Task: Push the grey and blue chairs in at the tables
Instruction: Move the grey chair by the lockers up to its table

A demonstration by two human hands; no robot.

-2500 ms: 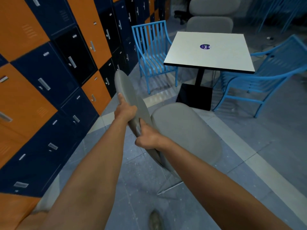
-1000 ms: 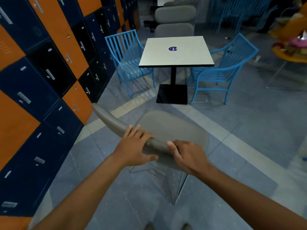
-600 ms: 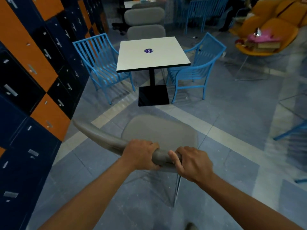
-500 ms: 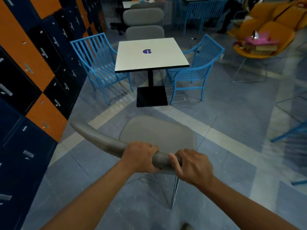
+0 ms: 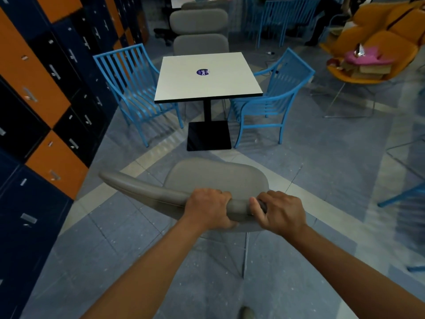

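Observation:
A grey chair (image 5: 216, 178) stands on the floor in front of me, its seat facing a white square table (image 5: 207, 77). My left hand (image 5: 207, 209) and my right hand (image 5: 279, 212) both grip the top of its curved backrest, side by side. One blue slatted chair (image 5: 133, 88) stands at the table's left side and another blue chair (image 5: 273, 97) at its right, both set a little away from it. Behind the table's far edge is a second grey chair (image 5: 200, 42).
Orange and dark blue lockers (image 5: 46, 100) line the left wall. An orange lounge seat (image 5: 377, 47) with pink and tan items sits at the far right. More blue chairs (image 5: 285, 17) stand at the back, and a blue chair leg (image 5: 400, 196) shows at the right edge.
The grey chair has been turned from sideways to face the table. My hands shifted from a loose hold to a firm grip on the backrest, and the chair has moved closer to the table.

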